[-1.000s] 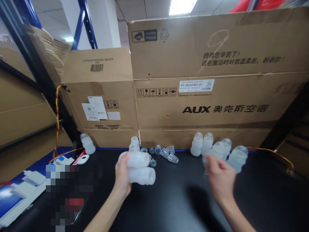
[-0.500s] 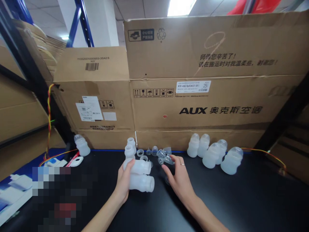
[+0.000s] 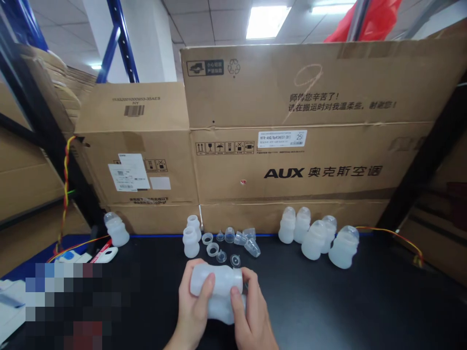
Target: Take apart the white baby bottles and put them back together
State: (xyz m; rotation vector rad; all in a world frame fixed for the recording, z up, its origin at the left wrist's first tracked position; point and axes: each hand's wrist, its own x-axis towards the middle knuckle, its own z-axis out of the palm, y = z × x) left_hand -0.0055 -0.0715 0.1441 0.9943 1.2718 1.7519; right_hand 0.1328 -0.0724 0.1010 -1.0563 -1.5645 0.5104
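Note:
Two frosted white baby bottles lie on their sides in my hands, low in the middle of the view: an upper bottle point(image 3: 219, 279) and a lower bottle point(image 3: 221, 313), mouths toward the right. My left hand point(image 3: 195, 299) is wrapped round their bases, thumb on top. At the neck end, my right hand point(image 3: 251, 304) closes with its thumb on the upper bottle's neck; whether anything small is in its fingers is hidden. Just beyond lie clear nipples point(image 3: 221, 256), screw rings point(image 3: 212, 254) and several clear caps point(image 3: 252, 248). Two open bottles point(image 3: 191, 245) stand behind to the left.
Several capped bottles point(image 3: 315, 243) stand at the right on the black table point(image 3: 310, 306). Another capped bottle point(image 3: 117, 232) leans at the far left near a white-and-red tool point(image 3: 107, 253). Cardboard panels point(image 3: 226, 194) wall off the back; wires run along both sides.
My left hand has brought the two bottles down and nearer. My right hand has left the clear caps and come to the bottle necks. The camera view has tilted up slightly.

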